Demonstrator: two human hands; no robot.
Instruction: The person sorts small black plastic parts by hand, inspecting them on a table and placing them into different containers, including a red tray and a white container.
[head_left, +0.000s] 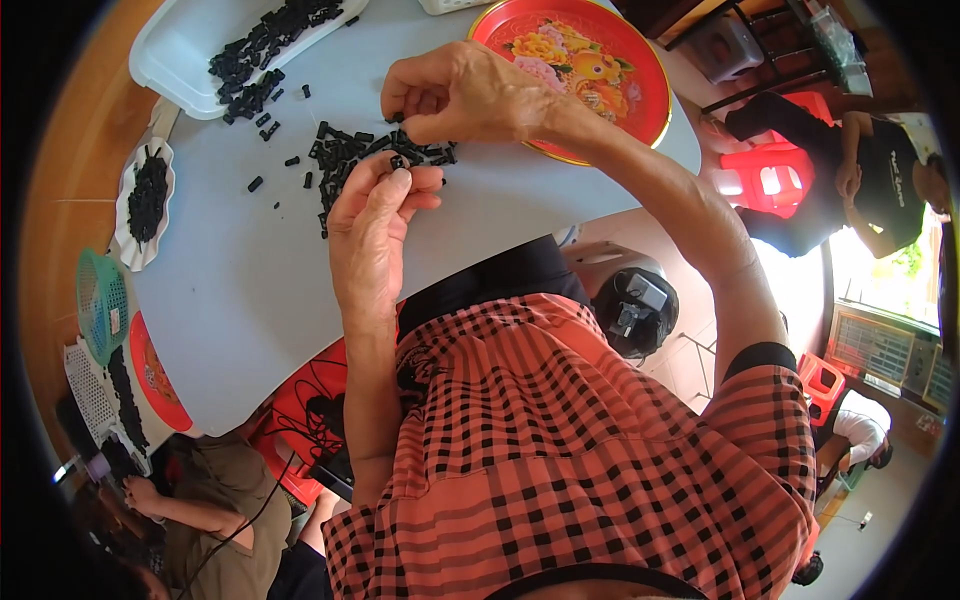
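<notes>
My left hand (377, 205) is closed in a pinch over the near side of the table, with a small black plastic part (398, 162) between thumb and fingertips. Just above and to the right is my right hand (455, 95), its fingers curled and thumb tip pointing down toward the left hand. A dark bit shows at its fingertips, too small to name. Beneath and beside both hands lies a loose pile of black cylindrical parts (335, 152). Several strays, such as one short black piece (255, 184), are scattered to the left of the pile.
A white tray (180, 85) of black parts stands at the far left. Beside it are a scalloped white dish (167, 200) and a green basket (100, 290). A red flowered round tray (650, 90) lies at right. Other people sit nearby, one (215, 490) at lower left.
</notes>
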